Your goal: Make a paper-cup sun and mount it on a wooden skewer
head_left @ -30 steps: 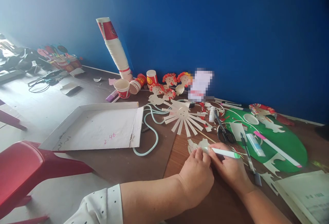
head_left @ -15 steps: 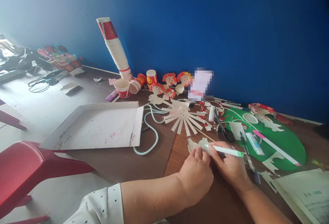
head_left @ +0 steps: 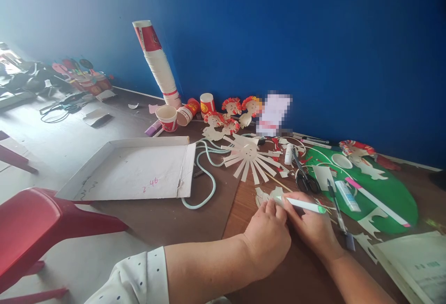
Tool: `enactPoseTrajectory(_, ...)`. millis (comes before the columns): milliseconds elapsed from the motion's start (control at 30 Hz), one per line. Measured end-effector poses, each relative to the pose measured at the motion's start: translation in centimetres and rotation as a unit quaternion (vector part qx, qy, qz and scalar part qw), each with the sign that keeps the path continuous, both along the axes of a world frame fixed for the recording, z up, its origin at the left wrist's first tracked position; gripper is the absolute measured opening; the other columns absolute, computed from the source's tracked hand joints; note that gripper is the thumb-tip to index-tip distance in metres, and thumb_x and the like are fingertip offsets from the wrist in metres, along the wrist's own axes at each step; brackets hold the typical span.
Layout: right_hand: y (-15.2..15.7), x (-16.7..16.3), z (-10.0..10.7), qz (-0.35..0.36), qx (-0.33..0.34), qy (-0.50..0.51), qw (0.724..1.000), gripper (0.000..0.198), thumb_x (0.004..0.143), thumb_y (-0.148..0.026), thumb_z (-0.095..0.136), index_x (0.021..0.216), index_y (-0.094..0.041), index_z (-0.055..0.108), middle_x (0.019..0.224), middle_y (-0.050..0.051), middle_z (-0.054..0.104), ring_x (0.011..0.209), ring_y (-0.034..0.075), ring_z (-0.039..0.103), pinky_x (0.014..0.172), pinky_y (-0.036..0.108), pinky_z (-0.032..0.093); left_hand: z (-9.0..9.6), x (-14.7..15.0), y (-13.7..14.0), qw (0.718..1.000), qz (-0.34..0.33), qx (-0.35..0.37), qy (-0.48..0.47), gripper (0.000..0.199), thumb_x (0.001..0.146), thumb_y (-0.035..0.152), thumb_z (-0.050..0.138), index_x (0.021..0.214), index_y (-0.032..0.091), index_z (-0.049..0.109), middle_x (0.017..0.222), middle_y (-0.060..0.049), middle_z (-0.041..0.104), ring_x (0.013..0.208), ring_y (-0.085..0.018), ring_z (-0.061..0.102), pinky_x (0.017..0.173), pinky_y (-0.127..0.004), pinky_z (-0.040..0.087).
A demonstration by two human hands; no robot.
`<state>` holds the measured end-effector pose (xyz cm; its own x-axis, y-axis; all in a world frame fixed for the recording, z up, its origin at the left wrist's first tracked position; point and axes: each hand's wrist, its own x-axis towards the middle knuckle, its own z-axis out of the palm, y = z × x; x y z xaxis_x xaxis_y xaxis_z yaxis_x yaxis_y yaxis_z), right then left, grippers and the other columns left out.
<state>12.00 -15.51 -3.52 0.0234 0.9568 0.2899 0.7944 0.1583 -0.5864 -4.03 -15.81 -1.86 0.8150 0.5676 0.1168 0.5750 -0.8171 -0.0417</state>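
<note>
my right hand (head_left: 315, 225) is closed around a white marker (head_left: 301, 203), thumb and fingers together on its barrel, just beside my left hand (head_left: 268, 241) and over the brown table (head_left: 233, 222). the marker's long axis runs almost crosswise in front of me, tilted only a little: the writing end points left and slightly away from me, toward a pale paper cutout (head_left: 263, 195), while the green end points right, sticking out past my knuckles. i can't tell whether the tip touches the paper. my left hand rests with its fingers bent at the near edge of the cutout; whether they pinch it or only press it down, i can't tell. the cutout lies on the table just beyond those fingers, its near part hidden, so its full length doesn't show. farther off lies a paper sunburst (head_left: 249, 151), its strips spread outward, with dark scissors (head_left: 306, 182) to its right. to the right of my right hand, a pen (head_left: 337, 208) slants toward me, near a green disc (head_left: 400, 201) that carries a pink-ended marker (head_left: 379, 202), its axis slanting from far left to near right. a shallow white box (head_left: 139, 169) sits well to the left.
</note>
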Motion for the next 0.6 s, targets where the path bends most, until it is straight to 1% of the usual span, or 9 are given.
enactPoseTrajectory(300, 0.02, -0.29, 0.28, -0.005, 0.016, -0.004, 1.000, 0.015, 0.088, -0.032, 0.052, 0.089, -0.020, 0.060, 0.082, 0.004, 0.068, 0.075, 0.018, 0.064, 0.070, 0.029, 0.050, -0.30, -0.08, 0.08, 1.000, -0.007, 0.000, -0.002, 0.039, 0.086, 0.027, 0.047, 0.115, 0.008, 0.064, 0.128, -0.019, 0.051, 0.122, -0.031, 0.045, 0.102, -0.042, 0.034)
enactPoseTrajectory(500, -0.03, -0.25, 0.31, -0.022, 0.072, -0.005, 0.997, 0.015, 0.088, -0.032, 0.052, 0.090, -0.019, 0.060, 0.085, 0.006, 0.068, 0.078, 0.019, 0.065, 0.073, 0.030, 0.051, 0.07, -0.02, 0.12, 1.000, -0.005, 0.000, 0.004, 0.035, 0.085, 0.028, 0.050, 0.111, 0.011, 0.067, 0.125, -0.017, 0.053, 0.120, -0.030, 0.046, 0.102, -0.042, 0.034)
enactPoseTrajectory(600, 0.09, -0.26, 0.21, -0.018, 0.056, 0.001, 0.998, 0.015, 0.088, -0.032, 0.052, 0.091, -0.020, 0.060, 0.086, 0.007, 0.069, 0.080, 0.019, 0.066, 0.073, 0.030, 0.051, 0.22, -0.02, 0.14, 1.000, -0.007, 0.006, 0.007, 0.034, 0.086, 0.027, 0.048, 0.110, 0.012, 0.067, 0.124, -0.017, 0.054, 0.120, -0.029, 0.046, 0.102, -0.042, 0.035)
